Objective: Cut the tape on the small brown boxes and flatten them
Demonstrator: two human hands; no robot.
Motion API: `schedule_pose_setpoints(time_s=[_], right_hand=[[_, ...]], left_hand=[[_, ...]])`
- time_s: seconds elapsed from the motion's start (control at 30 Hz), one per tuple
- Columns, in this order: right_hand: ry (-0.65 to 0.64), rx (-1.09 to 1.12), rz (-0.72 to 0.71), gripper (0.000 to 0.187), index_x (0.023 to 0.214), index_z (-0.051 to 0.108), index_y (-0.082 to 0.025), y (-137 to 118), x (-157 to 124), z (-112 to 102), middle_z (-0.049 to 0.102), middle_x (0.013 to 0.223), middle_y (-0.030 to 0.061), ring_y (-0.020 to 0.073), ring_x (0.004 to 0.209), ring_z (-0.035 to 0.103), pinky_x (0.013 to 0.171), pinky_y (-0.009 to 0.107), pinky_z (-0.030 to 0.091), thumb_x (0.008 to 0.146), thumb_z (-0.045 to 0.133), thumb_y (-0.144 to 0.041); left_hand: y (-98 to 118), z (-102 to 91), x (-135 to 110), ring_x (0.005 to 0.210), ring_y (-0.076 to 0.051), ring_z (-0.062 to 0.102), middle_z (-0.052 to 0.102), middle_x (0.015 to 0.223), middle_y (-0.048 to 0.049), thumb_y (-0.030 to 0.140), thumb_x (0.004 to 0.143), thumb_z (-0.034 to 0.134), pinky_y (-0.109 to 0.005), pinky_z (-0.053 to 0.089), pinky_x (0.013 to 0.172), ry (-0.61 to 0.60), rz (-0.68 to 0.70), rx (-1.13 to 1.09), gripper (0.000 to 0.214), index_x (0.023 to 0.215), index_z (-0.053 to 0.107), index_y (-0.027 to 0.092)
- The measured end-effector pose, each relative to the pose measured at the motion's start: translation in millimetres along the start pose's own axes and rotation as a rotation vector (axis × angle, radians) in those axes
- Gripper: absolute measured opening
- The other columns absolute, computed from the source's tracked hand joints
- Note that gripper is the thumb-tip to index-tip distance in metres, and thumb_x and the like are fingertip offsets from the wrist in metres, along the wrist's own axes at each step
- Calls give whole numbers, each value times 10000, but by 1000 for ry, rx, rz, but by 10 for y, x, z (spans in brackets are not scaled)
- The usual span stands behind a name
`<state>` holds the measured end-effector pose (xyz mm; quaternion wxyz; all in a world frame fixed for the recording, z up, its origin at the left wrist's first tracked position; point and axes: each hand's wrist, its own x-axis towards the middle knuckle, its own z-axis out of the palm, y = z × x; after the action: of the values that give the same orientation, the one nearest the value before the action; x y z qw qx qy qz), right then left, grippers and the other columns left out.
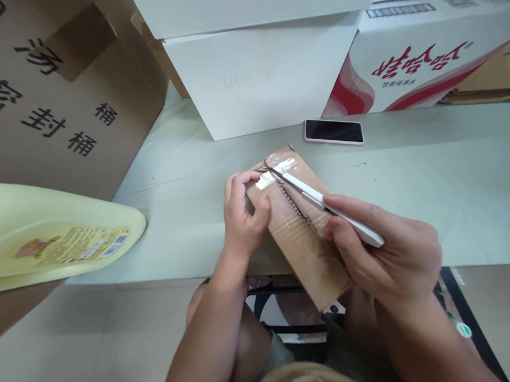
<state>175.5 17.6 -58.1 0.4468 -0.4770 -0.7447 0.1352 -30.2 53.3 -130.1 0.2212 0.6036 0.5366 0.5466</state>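
A small taped cardboard box (292, 234) lies at a slant over the front edge of the table, a jagged perforated line along its top. My left hand (243, 213) grips its far left corner, thumb on top and fingers over the side. In my right hand (386, 253) is a white utility knife (322, 202), pointing up and to the left. Its dark tip meets the clear tape near the far end of the box, where the seam looks slit. The right hand's lower fingers are partly hidden.
Behind the box a dark-screened phone (334, 132) lies flat before white cartons (267, 73). A big brown carton (67, 97) and a pale yellow bottle (64, 236) stand at the left. The pale green table (427, 207) ends just before my legs.
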Motion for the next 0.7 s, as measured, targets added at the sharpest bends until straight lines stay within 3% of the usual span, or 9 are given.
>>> schedule_pose_setpoints(time_s=[0.27,0.4,0.57,0.7], right_hand=[[-63,-95,-170,252,1150,760,-251,-39,46,46,803,773,0,130,527,689,524,236,553,992,606,-129],[2,-184,-183,224,1088,761,-234,-42,58,38,778,710,-10,118,470,644,495,224,518,985,590,-134],[-60,-200,-220,204,1075,755,-175,-35,63,39,807,771,26,117,522,685,521,210,511,999,569,-139],[-12,-188,-165,200,1032,757,-195,-42,54,34,792,731,10,105,477,646,521,209,509,989,571,-134]], left_hand=[[-6,13,1,1137,-271,623,643,1161,-80,348,921,602,-443,509,1051,24,23,32,261,1165,608,254],[-5,18,7,1129,-267,628,650,1150,-81,338,912,598,-442,515,1040,34,24,38,260,1156,615,248],[-10,28,8,1125,-269,632,643,1145,-83,352,909,604,-449,516,1048,44,16,36,256,1143,621,250],[-1,23,13,1132,-272,630,650,1155,-87,357,913,592,-455,516,1046,30,2,39,263,1154,611,254]])
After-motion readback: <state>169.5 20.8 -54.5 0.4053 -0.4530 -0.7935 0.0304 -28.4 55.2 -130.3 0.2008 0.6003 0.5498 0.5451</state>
